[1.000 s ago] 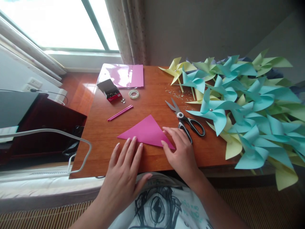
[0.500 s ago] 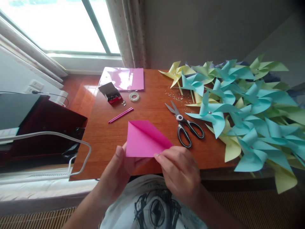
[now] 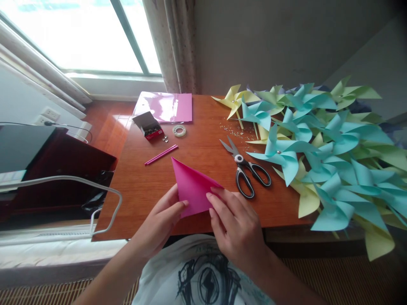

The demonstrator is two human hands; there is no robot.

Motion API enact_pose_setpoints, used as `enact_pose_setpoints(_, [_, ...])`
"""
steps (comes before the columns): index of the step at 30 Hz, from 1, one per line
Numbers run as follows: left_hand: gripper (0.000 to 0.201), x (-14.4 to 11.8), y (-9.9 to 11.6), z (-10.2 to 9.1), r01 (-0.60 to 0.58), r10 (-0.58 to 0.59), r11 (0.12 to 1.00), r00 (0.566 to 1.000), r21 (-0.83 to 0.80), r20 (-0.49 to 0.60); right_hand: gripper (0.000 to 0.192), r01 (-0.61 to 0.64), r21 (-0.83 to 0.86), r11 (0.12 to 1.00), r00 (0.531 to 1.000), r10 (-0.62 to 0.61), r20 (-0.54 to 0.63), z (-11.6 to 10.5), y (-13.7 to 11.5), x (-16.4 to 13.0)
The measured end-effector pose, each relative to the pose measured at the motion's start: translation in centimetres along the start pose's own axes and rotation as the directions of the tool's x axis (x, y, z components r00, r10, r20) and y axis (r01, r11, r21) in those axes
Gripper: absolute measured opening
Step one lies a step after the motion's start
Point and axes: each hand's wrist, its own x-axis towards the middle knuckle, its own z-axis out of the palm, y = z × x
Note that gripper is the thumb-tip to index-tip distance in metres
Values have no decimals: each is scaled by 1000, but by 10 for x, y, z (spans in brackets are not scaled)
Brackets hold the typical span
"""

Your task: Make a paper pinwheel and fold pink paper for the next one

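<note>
A sheet of bright pink paper (image 3: 194, 188), folded over diagonally, is held up above the near part of the table between both hands. My left hand (image 3: 163, 216) grips its lower left corner, thumb on the near face and fingers behind. At its right corner my right hand (image 3: 233, 218) pinches the paper, the thumb partly hidden. Scissors (image 3: 240, 163) with black and grey handles lie half spread to the right of the paper. Two pink sticks (image 3: 161, 154) rest on the table beyond it, to the left.
On the wooden table (image 3: 203, 127) are an open small box (image 3: 151, 129) of metal fasteners, a roll of tape (image 3: 179, 131) and pink paper in a clear sleeve (image 3: 165, 106). Several paper pinwheels (image 3: 288, 150), blue, yellow and green, crowd the right side. A white metal rail (image 3: 111, 192) stands at left.
The pink paper has folded further over, its lower left corner turned downward. My left thumb has moved onto its near face, and the right fingers have shifted up along the right corner.
</note>
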Motion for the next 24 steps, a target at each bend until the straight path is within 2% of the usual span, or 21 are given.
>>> enact_pose_setpoints(5, [54, 5, 6, -3, -83, 86, 988, 996, 129, -16, 38, -29, 36, 999, 998, 31, -59, -6, 7, 12])
enact_pose_setpoints(8, [51, 7, 8, -9, -135, 146, 969, 988, 206, -40, 31, -34, -7, 999, 993, 33, -115, -10, 13, 20])
enact_pose_setpoints(11, [52, 11, 12, -17, -127, 140, 950, 990, 285, -27, 26, -10, -73, 997, 990, 0, -142, -11, 22, 26])
enact_pose_setpoints(17, [68, 22, 23, -28, -142, 110, 884, 989, 445, 97, 21, 49, -207, 977, 999, -47, 14, -7, 38, 28])
enact_pose_setpoints(19, [66, 24, 26, -29, -178, 120, 841, 982, 512, 144, 21, 77, -242, 967, 996, -65, 55, -6, 41, 27])
enact_pose_setpoints(21, [63, 26, 28, -29, -239, 161, 761, 970, 603, 182, 21, 108, -249, 962, 992, -90, 84, -5, 42, 27])
enact_pose_setpoints(24, [60, 25, 30, -30, -313, 233, 557, 948, 769, 218, 22, 160, -213, 964, 983, -137, 122, -2, 42, 27])
